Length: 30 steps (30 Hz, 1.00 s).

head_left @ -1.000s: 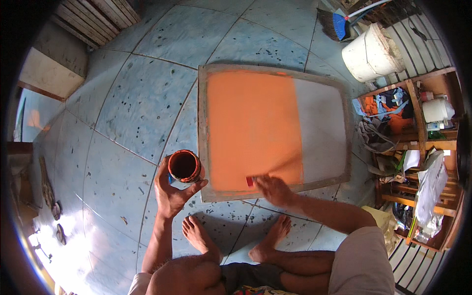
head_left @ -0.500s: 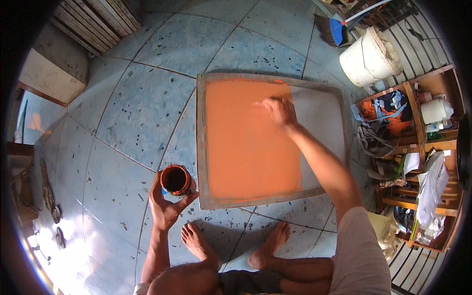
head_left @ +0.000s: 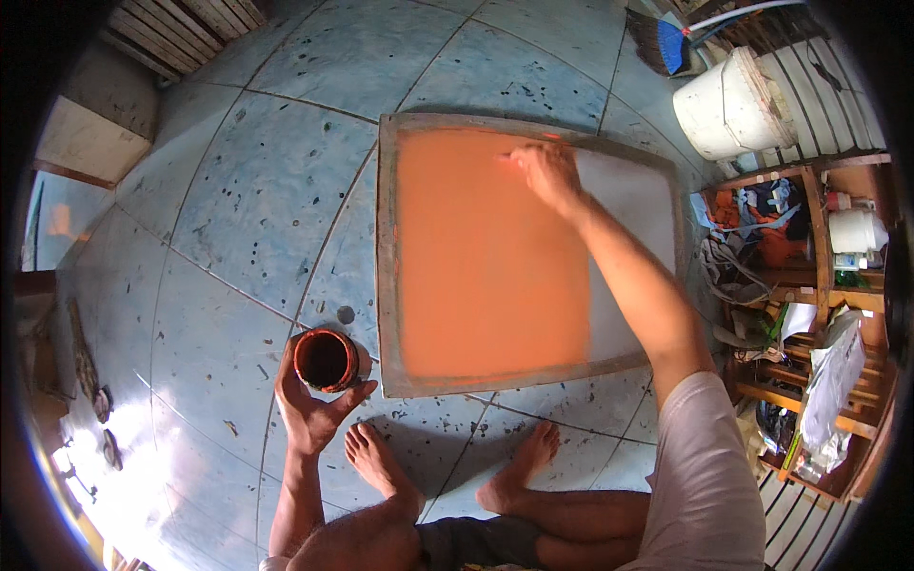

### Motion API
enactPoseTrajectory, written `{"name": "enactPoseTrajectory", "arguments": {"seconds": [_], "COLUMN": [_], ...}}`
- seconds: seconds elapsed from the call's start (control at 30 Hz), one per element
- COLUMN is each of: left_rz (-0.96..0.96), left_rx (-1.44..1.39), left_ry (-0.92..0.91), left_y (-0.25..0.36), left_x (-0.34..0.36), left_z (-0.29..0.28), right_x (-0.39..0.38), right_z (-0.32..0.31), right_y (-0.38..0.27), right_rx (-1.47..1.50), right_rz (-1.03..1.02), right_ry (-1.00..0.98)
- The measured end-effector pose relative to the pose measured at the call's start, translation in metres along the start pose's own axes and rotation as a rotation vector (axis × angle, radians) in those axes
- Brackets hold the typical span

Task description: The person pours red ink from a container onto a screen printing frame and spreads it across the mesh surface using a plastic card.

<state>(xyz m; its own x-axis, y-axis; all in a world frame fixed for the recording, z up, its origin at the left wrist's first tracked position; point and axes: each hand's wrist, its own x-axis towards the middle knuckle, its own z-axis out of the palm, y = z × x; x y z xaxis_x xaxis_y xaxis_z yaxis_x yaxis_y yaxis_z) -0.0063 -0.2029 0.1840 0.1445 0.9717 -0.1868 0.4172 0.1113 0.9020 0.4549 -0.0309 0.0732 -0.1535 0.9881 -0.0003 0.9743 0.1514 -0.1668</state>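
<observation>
A rectangular framed panel (head_left: 495, 276) lies on the floor before me. Orange coating covers its left and middle part, while a strip at the right is pale grey (head_left: 626, 219). My right hand (head_left: 550, 176) is closed over the far part of the orange area, fingers pinched together. Whatever they hold is mostly hidden; only a small orange tip shows by the fingers. My left hand (head_left: 309, 414) grips a round paint container (head_left: 358, 362) near the panel's near left corner. The container's rim is smeared orange-red, and its inside looks dark.
My bare feet (head_left: 381, 466) stand close to the panel's near edge, on spotted blue floor tiles (head_left: 267, 200). Right of the panel is a wooden shelf (head_left: 814, 228) crammed with cloths, bags and containers. Beyond it are a white bucket (head_left: 719, 109) and a blue-headed broom (head_left: 671, 48).
My whole view has shifted a little. The paint container in my left hand has moved slightly left and toward me. My right hand is a bit nearer the panel's far edge.
</observation>
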Motion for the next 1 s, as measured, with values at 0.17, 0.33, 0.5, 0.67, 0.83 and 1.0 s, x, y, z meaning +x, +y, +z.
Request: {"name": "enactPoseTrajectory", "arguments": {"seconds": [0.17, 0.33, 0.5, 0.67, 0.83, 1.0], "left_rz": [0.103, 0.184, 0.215, 0.214, 0.148, 0.064], "left_rx": [0.004, -0.018, -0.058, 0.017, 0.016, -0.009], "left_ry": [-0.02, -0.062, -0.078, -0.036, -0.016, 0.001], "left_y": [0.012, 0.024, 0.031, 0.025, 0.025, 0.024], "left_x": [0.01, 0.016, 0.013, 0.006, 0.0, -0.003], "left_z": [0.014, 0.03, 0.032, 0.028, 0.022, 0.023], "right_x": [-0.13, -0.291, -0.332, -0.268, -0.114, -0.02], "right_z": [0.032, 0.028, 0.003, 0.004, -0.007, -0.023], "right_y": [-0.04, -0.095, -0.125, -0.065, 0.031, 0.092], "right_rx": [0.212, -0.195, 0.142, 0.162, 0.298, -0.005], "right_rz": [-0.168, -0.303, -0.197, -0.065, 0.224, 0.208], "right_ry": [0.076, -0.177, -0.256, -0.045, 0.057, 0.211]}}
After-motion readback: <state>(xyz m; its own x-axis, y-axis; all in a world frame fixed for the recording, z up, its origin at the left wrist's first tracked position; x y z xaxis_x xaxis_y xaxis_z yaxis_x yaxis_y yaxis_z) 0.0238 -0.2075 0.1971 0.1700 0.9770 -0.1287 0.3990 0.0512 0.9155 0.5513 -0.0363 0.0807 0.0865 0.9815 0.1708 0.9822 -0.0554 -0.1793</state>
